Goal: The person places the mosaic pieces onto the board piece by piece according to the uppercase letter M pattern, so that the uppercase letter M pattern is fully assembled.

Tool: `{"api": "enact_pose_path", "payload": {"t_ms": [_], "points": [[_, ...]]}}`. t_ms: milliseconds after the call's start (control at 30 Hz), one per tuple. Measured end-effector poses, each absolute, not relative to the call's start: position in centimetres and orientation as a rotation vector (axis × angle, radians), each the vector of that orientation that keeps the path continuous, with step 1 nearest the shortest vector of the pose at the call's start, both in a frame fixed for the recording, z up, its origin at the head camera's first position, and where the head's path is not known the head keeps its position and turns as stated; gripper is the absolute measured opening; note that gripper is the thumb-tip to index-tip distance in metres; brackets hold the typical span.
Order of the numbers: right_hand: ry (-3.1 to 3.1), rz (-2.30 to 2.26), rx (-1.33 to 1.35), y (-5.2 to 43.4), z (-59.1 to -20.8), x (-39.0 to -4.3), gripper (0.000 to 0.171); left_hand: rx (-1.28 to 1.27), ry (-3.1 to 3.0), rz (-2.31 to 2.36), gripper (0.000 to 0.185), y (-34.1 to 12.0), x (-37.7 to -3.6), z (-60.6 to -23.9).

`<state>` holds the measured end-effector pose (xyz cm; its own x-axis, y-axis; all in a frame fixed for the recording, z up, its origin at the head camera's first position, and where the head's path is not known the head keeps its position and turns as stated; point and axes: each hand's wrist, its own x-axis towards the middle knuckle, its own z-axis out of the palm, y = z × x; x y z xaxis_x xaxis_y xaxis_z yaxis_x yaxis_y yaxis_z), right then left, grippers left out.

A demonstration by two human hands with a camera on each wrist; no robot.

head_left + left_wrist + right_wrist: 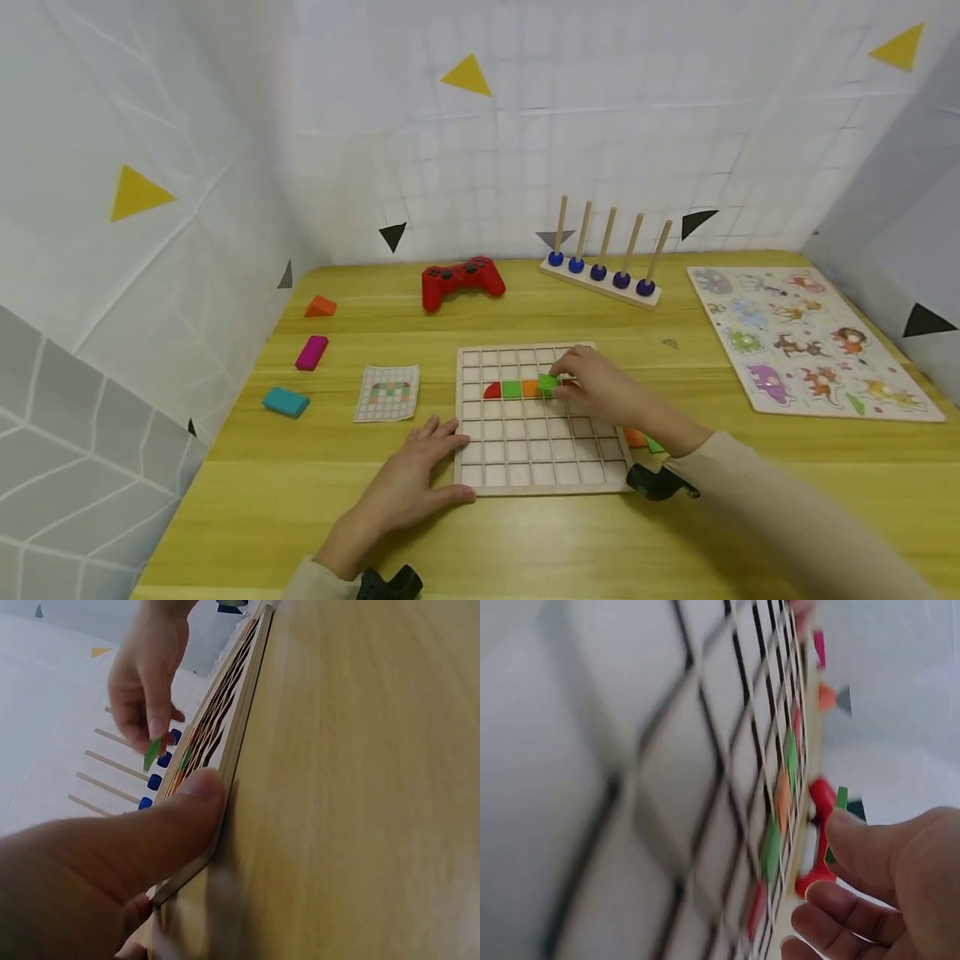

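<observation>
Head: board (519,451), wooden table (555,537), walls (585,133)

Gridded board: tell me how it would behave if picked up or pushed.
The gridded board looks thin and wooden, so it would likely stay stiff and feel fairly light. Lying flat on the table, it should slide rather than tip when pushed. The coloured tiles lying in its cells might slip out if it tilts.
</observation>
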<state>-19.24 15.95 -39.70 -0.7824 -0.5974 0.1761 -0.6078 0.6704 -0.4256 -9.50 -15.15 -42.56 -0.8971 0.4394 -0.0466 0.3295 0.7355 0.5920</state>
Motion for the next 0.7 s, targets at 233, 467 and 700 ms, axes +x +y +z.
{"api": "enact_pose_path", "payload": {"t_ms": [233,467,700], "points": [[-2.864,0.631,1.089,11.4,-40.4,-18.4,0.022,0.593,2.772,0.884,0.067,-14.5,-9.4,-42.6],[-2.845,0.573,1.126,9.1,-40.6,-18.4,0.019,0.585,2.775,0.872,0.068,-14.6,-9.5,-42.5],[-2.858,0.627,1.108,8.6,-40.4,-18.6,0.022,0.589,2.764,0.886,0.068,-14.6,-9.5,-42.6]]}}
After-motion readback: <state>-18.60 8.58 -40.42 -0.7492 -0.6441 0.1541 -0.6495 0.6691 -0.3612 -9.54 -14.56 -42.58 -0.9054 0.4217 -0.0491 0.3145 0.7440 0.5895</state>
